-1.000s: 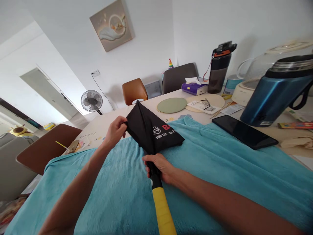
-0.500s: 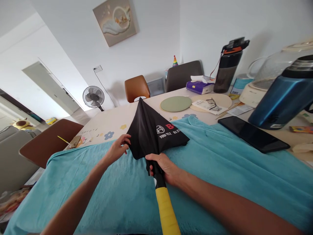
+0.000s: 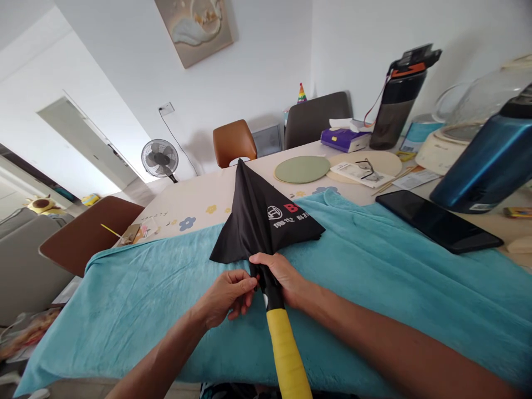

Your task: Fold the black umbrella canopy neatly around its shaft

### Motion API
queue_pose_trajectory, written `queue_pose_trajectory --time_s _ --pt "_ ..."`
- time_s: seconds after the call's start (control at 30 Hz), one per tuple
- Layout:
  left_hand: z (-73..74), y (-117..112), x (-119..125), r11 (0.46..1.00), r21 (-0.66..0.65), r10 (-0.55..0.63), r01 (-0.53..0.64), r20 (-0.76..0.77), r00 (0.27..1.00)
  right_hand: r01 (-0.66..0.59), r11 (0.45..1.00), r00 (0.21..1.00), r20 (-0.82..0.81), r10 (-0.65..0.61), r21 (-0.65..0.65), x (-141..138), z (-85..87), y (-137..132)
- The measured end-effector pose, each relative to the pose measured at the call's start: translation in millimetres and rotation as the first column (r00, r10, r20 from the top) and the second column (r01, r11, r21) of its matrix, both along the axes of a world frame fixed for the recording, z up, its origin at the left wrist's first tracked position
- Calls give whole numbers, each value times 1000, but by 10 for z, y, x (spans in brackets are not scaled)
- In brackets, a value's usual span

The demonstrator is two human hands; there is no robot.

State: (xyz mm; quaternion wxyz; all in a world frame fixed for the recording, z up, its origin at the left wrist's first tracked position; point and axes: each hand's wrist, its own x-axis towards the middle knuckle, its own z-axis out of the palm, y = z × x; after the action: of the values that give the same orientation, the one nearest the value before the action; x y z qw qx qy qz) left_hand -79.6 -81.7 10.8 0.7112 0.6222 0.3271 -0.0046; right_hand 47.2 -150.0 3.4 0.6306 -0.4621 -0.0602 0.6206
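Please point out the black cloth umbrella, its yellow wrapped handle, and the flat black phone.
Black cloth umbrella (image 3: pixel 257 221), head view: on the canopy.
Yellow wrapped handle (image 3: pixel 288 353), head view: on the wrapping's middle.
Flat black phone (image 3: pixel 438 221), head view: on the screen.

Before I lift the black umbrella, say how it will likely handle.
Its canopy will probably flop, since it flares loosely. The yellow handle looks stiff, being thick and rod-like; its banded surface suggests a secure grip.

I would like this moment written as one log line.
left hand: at umbrella, beside right hand | right hand: gripping umbrella | umbrella: loosely folded, over blue blanket
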Motion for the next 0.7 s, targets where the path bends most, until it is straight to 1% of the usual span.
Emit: queue_pose_trajectory --time_s 0.03,0.1,0.2,0.3,0.37,0.4,0.43,0.47,0.5,0.53,0.57,0.6,0.63,0.67,0.7 --pt "-11 4 1 999 -43 -3 2 -22 1000 5 1000 1000 6 -5 4 -5 10 -6" --pt "-32 -11 13 998 -66 -15 11 -68 998 -3 1000 1000 2 3 1 -8 24 -13" --pt "-72 -89 55 999 -30 -35 32 -112 993 -54 999 998 -20 53 -11 3 22 -5" --pt "-74 -154 91 998 17 -62 64 -93 994 -40 997 999 -17 39 -64 23 2 14" --pt "-18 -135 99 990 75 -110 117 -87 990 -27 996 1000 -15 26 -80 34 -11 25" --pt "27 -97 100 983 127 -121 132 -90 989 -30 996 999 -12 29 -81 38 -15 29" --pt "78 -37 101 973 196 -107 123 -90 990 -38 996 999 -8 37 -79 40 -17 31" --pt "127 44 104 953 289 -67 86 -78 995 -48 996 999 -5 48 -77 42 -18 32" --pt "167 143 109 912 409 3 19 -53 999 -58 996 998 -4 58 -74 44 -17 32" --pt "189 257 117 838 542 92 -65 -22 996 -65 995 998 -8 65 -72 45 -14 31" --pt "188 382 127 724 677 174 -135 11 985 -68 995 998 -17 67 -67 45 -11 29" --pt "161 510 140 574 801 251 -172 28 968 -67 996 997 -29 65 -58 46 -7 27" --pt "111 635 155 417 897 316 -148 10 949 -61 997 997 -40 59 -47 46 -2 25" --pt "43 751 169 289 953 347 -91 -16 938 -55 998 997 -52 54 -34 47 2 23" --pt "-35 854 183 226 974 358 -22 -62 932 -49 998 997 -62 48 -25 48 6 21"
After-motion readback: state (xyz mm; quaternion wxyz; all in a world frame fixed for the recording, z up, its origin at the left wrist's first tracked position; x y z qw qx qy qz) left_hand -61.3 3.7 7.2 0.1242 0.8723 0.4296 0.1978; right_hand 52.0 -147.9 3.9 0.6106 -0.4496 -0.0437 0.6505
